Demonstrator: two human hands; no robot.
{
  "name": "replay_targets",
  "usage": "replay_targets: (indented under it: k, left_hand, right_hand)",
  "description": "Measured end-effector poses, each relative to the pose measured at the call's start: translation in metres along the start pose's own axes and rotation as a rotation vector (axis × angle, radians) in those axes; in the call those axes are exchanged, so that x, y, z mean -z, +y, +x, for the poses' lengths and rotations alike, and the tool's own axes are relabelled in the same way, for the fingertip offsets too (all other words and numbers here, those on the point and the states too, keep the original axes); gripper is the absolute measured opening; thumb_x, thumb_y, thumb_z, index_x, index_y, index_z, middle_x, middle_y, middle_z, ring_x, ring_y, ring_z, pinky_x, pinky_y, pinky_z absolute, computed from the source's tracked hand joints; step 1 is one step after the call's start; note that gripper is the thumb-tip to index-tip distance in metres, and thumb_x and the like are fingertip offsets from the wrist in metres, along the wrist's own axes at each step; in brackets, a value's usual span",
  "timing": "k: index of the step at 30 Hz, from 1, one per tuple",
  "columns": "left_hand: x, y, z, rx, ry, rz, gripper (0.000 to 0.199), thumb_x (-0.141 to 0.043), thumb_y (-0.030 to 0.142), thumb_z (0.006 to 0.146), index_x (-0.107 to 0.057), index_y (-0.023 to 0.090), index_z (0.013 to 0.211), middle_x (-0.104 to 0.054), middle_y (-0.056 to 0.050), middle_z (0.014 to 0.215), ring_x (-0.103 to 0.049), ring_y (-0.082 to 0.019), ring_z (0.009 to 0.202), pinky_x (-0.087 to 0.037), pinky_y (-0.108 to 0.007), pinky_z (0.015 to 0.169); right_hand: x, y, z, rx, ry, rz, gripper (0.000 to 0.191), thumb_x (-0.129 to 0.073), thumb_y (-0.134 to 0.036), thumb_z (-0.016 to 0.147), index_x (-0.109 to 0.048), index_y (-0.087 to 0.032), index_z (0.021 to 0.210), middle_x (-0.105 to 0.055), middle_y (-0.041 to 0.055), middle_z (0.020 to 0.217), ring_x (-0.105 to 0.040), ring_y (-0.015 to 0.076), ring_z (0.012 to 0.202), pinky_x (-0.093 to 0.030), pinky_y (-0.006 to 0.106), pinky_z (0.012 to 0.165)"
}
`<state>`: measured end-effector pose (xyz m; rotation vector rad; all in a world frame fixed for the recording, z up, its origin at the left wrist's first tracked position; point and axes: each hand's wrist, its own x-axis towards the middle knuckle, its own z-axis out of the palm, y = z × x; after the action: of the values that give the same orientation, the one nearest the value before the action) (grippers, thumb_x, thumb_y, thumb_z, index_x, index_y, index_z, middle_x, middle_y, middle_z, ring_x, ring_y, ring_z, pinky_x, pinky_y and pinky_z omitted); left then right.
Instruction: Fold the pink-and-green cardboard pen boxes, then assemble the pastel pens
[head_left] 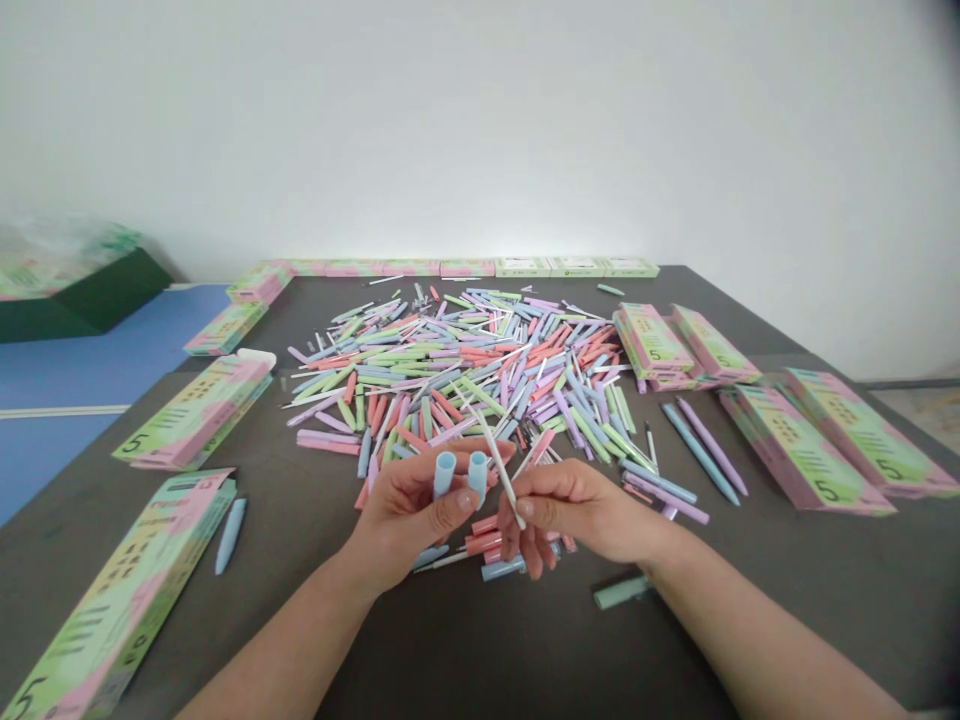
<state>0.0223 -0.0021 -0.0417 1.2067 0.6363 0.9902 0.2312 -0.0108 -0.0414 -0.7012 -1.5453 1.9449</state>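
Observation:
My left hand (401, 515) is closed around two light blue pen tubes (444, 474), which stand side by side with their open ends up. Pinched between the thumb and fingers of my right hand (585, 508) is a slim white pen refill (496, 458). It slants up and to the left, apart from the mouths of the tubes. Under and between my hands lie several loose red and blue pen parts (484, 543). A green pen part (621, 592) rests beneath my right forearm.
A wide heap of pastel pen parts and white refills (465, 365) covers the middle of the dark table (480, 650). Printed cartons (195, 410) line the left side; stacked cartons (806, 450) stand at right. A green bin (82, 295) sits on a blue surface at far left.

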Motion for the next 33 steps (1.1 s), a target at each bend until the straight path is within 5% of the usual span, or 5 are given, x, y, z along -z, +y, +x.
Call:
replay_targets:
  k: [6, 12, 21, 27, 33]
  left_hand:
    - [-0.001, 0.001, 0.005, 0.084, 0.039, 0.106, 0.028, -0.071, 0.034, 0.079, -0.074, 0.016, 0.101, -0.060, -0.002, 0.066, -0.035, -0.003, 0.041, -0.020, -0.019, 0.038]
    - [-0.001, 0.000, 0.009, 0.078, 0.194, 0.033, 0.031, -0.071, 0.034, 0.079, -0.072, 0.015, 0.104, -0.040, 0.007, 0.048, -0.027, -0.003, 0.039, -0.019, -0.019, 0.039]
    - [0.003, -0.007, 0.011, 0.068, 0.225, -0.008, 0.029, -0.074, 0.031, 0.077, -0.073, 0.016, 0.102, -0.042, 0.006, 0.049, -0.026, -0.002, 0.039, -0.023, -0.018, 0.038]
    - [-0.001, -0.001, 0.010, 0.083, 0.226, 0.003, 0.026, -0.072, 0.030, 0.079, -0.073, 0.016, 0.101, -0.040, 0.007, 0.047, -0.026, -0.002, 0.039, -0.019, -0.019, 0.039]
    - [-0.002, 0.001, 0.011, 0.058, 0.243, -0.032, 0.029, -0.074, 0.031, 0.076, -0.073, 0.015, 0.100, -0.041, 0.006, 0.051, -0.024, -0.002, 0.040, -0.017, -0.019, 0.039]
  right_hand:
    - [0.005, -0.003, 0.000, -0.090, 0.138, -0.179, 0.040, -0.050, -0.048, 0.093, -0.064, -0.012, 0.084, -0.068, 0.0053, 0.074, -0.061, 0.0096, 0.054, -0.041, 0.017, 0.043]
    - [0.046, -0.031, -0.025, -0.102, 0.867, -0.767, 0.032, -0.050, -0.036, 0.090, -0.066, -0.015, 0.072, -0.061, 0.0003, 0.061, -0.050, 0.0102, 0.051, -0.037, 0.022, 0.051]
    - [0.034, 0.003, 0.000, -0.111, 0.519, -1.308, 0.030, -0.046, -0.019, 0.092, -0.070, -0.017, 0.110, -0.067, 0.0080, 0.099, -0.064, 0.0185, 0.090, -0.045, 0.028, 0.081]
    - [0.023, 0.014, 0.019, -0.234, 0.581, -1.462, 0.029, -0.047, -0.033, 0.094, -0.071, -0.020, 0.103, -0.066, 0.0077, 0.099, -0.064, 0.0214, 0.088, -0.044, 0.029, 0.070]
    - [0.029, 0.016, 0.022, -0.279, 0.652, -1.424, 0.024, -0.051, -0.025, 0.089, -0.072, -0.018, 0.099, -0.069, 0.0083, 0.100, -0.064, 0.0209, 0.088, -0.045, 0.029, 0.075]
